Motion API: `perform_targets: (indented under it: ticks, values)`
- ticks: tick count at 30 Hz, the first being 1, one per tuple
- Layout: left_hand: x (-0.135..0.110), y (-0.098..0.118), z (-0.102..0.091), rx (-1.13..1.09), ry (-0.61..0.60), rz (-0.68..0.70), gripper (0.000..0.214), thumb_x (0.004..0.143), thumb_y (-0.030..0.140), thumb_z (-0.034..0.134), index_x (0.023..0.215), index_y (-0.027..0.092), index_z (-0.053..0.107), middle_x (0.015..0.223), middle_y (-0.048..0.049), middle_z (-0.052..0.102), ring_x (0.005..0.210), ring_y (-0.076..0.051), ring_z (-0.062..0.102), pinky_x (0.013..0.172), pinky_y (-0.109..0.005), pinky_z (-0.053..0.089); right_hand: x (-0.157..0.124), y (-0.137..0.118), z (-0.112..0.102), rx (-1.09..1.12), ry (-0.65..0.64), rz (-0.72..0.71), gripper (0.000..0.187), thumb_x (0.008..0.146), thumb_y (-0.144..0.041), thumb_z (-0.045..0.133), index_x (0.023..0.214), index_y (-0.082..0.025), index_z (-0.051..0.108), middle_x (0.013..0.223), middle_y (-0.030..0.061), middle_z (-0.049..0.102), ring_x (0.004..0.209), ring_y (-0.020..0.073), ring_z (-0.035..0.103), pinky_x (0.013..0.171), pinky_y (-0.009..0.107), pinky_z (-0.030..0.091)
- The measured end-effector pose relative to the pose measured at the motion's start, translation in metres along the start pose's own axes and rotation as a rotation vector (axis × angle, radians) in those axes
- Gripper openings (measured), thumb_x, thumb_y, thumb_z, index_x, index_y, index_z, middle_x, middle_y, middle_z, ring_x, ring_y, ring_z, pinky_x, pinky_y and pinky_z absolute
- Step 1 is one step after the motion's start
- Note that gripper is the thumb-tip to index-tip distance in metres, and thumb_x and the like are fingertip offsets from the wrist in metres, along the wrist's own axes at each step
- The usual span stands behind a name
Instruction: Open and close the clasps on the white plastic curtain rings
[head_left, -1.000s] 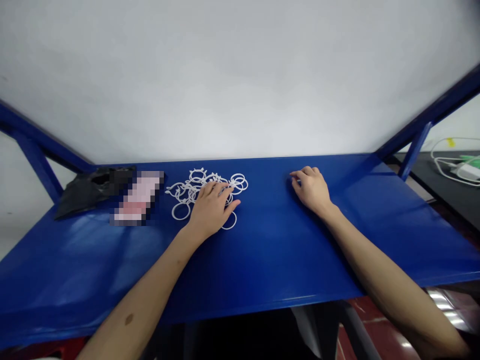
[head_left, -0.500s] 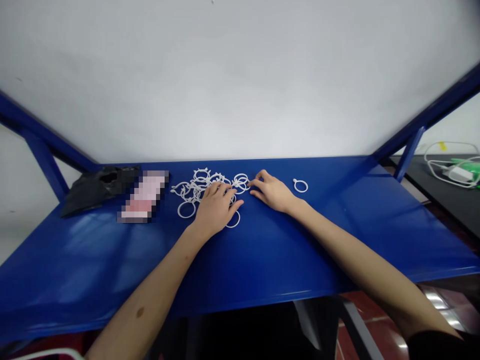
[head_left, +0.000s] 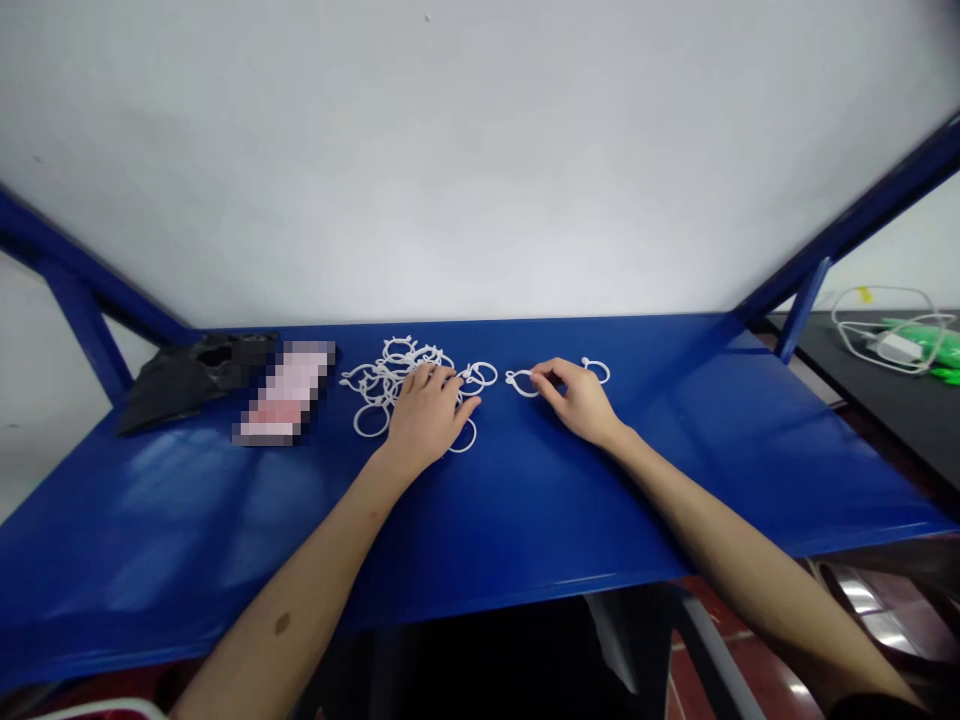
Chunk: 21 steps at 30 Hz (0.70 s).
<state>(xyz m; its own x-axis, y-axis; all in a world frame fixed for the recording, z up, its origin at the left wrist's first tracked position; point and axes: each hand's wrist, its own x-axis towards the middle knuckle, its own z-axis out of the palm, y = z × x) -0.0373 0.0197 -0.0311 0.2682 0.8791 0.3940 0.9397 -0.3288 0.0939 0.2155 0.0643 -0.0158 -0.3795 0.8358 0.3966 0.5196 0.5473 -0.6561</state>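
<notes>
Several white plastic rings with small eyelets lie in a tangled pile (head_left: 371, 420) on the blue table (head_left: 510, 520). My left hand (head_left: 425, 415) rests over the right part of this pile, fingers stretched and slightly spread, hiding the rings below. To the right of the pile, my right hand (head_left: 581, 398) pinches one white ring (head_left: 521, 388) by its right edge, the eyelet pointing left. Another single white ring (head_left: 598, 368) lies just behind my right hand, partly covered by it.
A black plastic bag (head_left: 184, 385) lies at the table's left, beside a blurred-out pink rectangular object (head_left: 289, 390). A white wall stands behind. At the far right, a dark surface (head_left: 870, 390) holds a white cable with a charger (head_left: 896, 348) and a green packet (head_left: 934, 345).
My right hand has moved right, away from the pile, drawing one white ring with it. It now partly covers the lone ring. My left hand has stayed on the pile.
</notes>
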Motion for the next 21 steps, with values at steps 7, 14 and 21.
perform_targets:
  ticks: [7,14,21]
  values:
    - [0.000,0.005,-0.009,-0.042,0.123,0.054,0.037,0.097,0.045,0.056,0.120,0.018,0.067,0.114,-0.0103,0.069,0.114,-0.032,0.053,0.105,-0.050,0.039,-0.006,-0.002,0.006,0.277,0.041,0.194,0.027,0.096,-0.045,0.056,0.096,-0.020,0.067,0.071,0.0013,0.069,0.063,0.0164,0.065,0.064,0.031,0.052]
    - [-0.002,0.021,-0.017,-0.061,0.173,0.236,0.028,0.100,0.028,0.055,0.125,0.020,0.063,0.108,-0.0067,0.073,0.109,-0.026,0.057,0.104,-0.045,0.040,-0.016,-0.018,0.019,0.463,-0.076,0.150,0.026,0.096,-0.041,0.059,0.111,-0.021,0.065,0.081,0.0002,0.069,0.065,0.0121,0.066,0.067,0.028,0.056]
    - [0.000,0.018,-0.019,-0.073,0.127,0.291,0.014,0.099,0.024,0.056,0.107,0.023,0.067,0.101,-0.0024,0.075,0.104,-0.024,0.060,0.098,-0.042,0.045,-0.019,-0.019,0.017,0.281,-0.150,0.045,0.023,0.103,-0.036,0.048,0.113,-0.021,0.063,0.086,0.0016,0.070,0.068,0.0141,0.067,0.067,0.030,0.058]
